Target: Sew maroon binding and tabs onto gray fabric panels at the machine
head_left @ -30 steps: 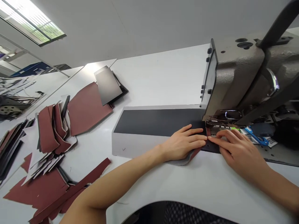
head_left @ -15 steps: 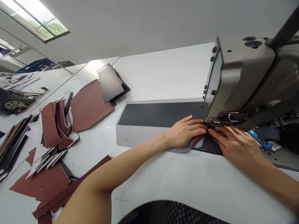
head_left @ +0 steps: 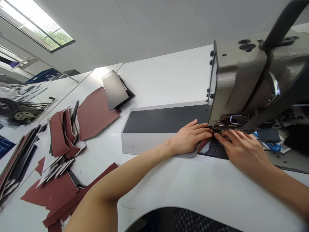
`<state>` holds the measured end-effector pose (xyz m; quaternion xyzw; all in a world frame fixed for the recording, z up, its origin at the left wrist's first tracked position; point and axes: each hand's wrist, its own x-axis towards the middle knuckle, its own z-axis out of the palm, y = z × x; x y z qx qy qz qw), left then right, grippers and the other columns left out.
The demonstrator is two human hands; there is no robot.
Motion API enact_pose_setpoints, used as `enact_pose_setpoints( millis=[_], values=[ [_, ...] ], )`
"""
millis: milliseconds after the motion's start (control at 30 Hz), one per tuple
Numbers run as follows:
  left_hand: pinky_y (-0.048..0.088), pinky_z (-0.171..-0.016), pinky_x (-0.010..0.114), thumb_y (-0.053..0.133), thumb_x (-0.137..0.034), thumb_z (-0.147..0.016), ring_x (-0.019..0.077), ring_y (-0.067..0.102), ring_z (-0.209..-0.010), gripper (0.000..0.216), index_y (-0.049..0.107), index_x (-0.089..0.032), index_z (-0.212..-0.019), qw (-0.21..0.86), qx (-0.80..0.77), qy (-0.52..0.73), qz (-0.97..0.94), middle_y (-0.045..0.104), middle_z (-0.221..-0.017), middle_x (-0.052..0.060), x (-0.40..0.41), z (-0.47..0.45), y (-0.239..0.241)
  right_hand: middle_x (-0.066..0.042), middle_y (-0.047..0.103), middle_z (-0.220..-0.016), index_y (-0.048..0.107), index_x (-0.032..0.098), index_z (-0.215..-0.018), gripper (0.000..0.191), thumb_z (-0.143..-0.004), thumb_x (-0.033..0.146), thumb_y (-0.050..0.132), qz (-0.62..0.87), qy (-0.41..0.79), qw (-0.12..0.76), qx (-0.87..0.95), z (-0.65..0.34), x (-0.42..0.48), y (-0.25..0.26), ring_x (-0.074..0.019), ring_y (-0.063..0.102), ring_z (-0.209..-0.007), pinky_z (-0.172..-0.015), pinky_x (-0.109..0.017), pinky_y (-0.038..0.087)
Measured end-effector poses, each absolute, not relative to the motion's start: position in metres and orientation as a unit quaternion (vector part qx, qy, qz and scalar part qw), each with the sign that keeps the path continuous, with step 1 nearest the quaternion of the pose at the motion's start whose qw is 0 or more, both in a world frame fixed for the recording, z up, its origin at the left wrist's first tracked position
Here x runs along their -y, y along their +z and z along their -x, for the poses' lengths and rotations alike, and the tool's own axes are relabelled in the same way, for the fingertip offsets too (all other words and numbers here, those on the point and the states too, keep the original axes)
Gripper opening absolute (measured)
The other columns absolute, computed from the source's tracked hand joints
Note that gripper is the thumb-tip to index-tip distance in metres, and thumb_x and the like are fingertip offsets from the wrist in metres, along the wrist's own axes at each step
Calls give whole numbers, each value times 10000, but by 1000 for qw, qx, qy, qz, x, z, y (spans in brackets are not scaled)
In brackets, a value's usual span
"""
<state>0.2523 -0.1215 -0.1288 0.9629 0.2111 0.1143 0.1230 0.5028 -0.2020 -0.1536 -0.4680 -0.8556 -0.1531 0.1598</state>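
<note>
Left hand [head_left: 189,138] lies flat, fingers extended, on a probably light, flexible panel [head_left: 166,120], best edge-held; right hand [head_left: 246,149] curls, grip unclear.

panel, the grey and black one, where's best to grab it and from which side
Probably pinch the panel by its left short edge, coming from the left. That end lies flat and uncovered; the left hand rests near the other end, beside the sewing machine.
</note>
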Motion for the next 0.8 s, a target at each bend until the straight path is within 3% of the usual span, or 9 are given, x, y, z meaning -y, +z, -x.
enact_pose_setpoints(
  millis=[333,500,633,800],
  values=[
    [311,-1267,485,412,-197,-1070,233,530,-1425,337,621,-186,-1335,140,-224,115,-958,643,-1443,87,124,-254,-129,-101,706,-1082,645,179,-1353,488,-913,75,461,478,-114,144,859,-500,201,-155,-225,648,-924,-912,-400,491],
    [278,-1283,483,415,-183,-1065,212,521,-1435,345,619,-197,-1342,125,-231,122,-957,650,-1432,93,126,-253,-131,-103,721,-1073,709,176,-1250,386,-949,120,475,471,-57,223,852,-502,199,-155,-230,680,-976,-948,-388,525],
    [296,-1271,497,421,-192,-1061,214,510,-1444,334,619,-194,-1330,117,-246,130,-953,658,-1418,102,133,-256,-134,-94,744,-1105,747,209,-1166,326,-981,206,478,505,26,273,818,-507,197,-153,-235,701,-973,-883,-379,561],
    [335,-1233,578,411,-157,-1038,275,451,-1483,376,571,-158,-1378,93,-337,151,-925,609,-1472,116,168,-272,-138,-39,742,-1003,731,256,-1105,319,-1022,347,436,554,110,249,787,-507,209,-137,-208,702,-842,-721,-343,550]
  ],
)
